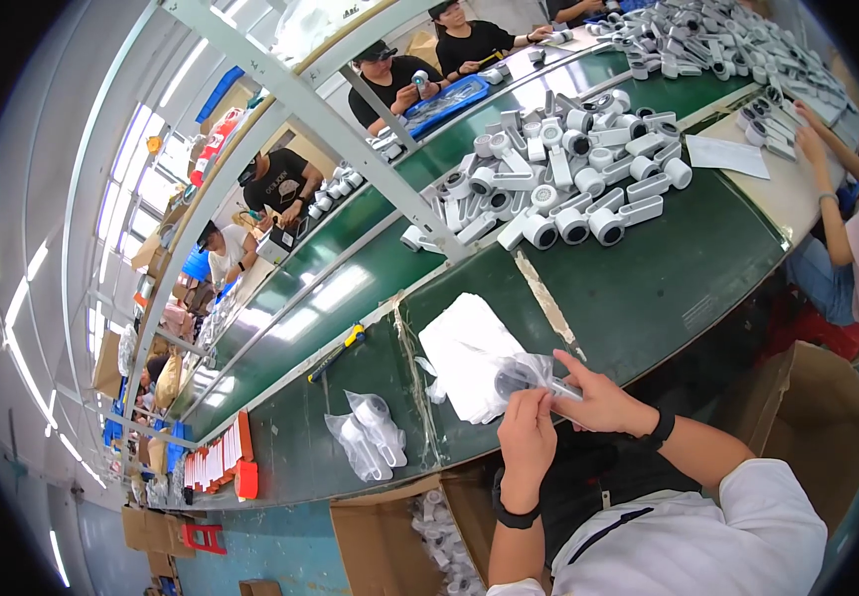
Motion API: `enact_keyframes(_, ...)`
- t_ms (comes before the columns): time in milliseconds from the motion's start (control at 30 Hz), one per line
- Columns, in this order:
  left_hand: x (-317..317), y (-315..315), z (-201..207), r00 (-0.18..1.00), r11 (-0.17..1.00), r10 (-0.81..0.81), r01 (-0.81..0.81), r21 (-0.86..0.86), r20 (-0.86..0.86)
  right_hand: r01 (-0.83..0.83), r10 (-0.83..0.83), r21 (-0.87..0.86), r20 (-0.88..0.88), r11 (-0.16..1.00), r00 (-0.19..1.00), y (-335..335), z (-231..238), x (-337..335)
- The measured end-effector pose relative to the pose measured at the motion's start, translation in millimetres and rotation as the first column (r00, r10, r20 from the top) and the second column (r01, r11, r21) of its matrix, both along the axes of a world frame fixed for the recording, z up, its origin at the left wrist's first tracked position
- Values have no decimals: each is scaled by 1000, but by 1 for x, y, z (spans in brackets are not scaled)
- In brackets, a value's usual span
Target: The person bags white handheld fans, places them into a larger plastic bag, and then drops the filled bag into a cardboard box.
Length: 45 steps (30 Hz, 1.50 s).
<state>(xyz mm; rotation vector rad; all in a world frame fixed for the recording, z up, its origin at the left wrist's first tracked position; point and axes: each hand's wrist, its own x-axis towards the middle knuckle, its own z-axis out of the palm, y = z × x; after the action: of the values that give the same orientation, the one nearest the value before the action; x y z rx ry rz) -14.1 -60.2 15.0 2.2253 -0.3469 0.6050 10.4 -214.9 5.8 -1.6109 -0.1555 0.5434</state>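
Observation:
My left hand (527,434) and my right hand (600,399) meet over the near edge of the green conveyor belt (648,288). Together they grip a small white handheld device in a clear plastic bag (527,375); the bag's open end bunches between my fingers. Right behind it lies a stack of flat white bags (464,350). Two bagged devices (370,432) rest on the belt to my left.
A heap of unbagged white devices (568,179) covers the belt further along. An open cardboard box (419,536) with bagged devices stands below the belt edge. A yellow-and-blue tool (335,353) lies on the belt. Other people work at both sides of the line.

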Motion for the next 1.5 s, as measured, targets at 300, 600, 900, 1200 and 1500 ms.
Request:
enact_keyframes(300,1,2,4,991,983,-89,71,170,99,130,-68,-92,499,987,864,9,-23,2)
enact_keyframes(600,4,1,2,978,987,-79,50,154,193,137,-60,-121,497,983,866,7,-17,2)
enact_keyframes(900,-18,-3,-4,928,927,-344,310,-209,-147,235,-357,370,306,899,883,13,-51,14)
enact_keyframes(1200,-18,2,-54,776,340,-543,-148,-929,-322,350,-309,63,634,934,709,33,-21,-6)
enact_keyframes(1500,-30,83,-22,972,236,-69,-204,-950,-226,324,-367,192,654,926,662,19,-10,-7)
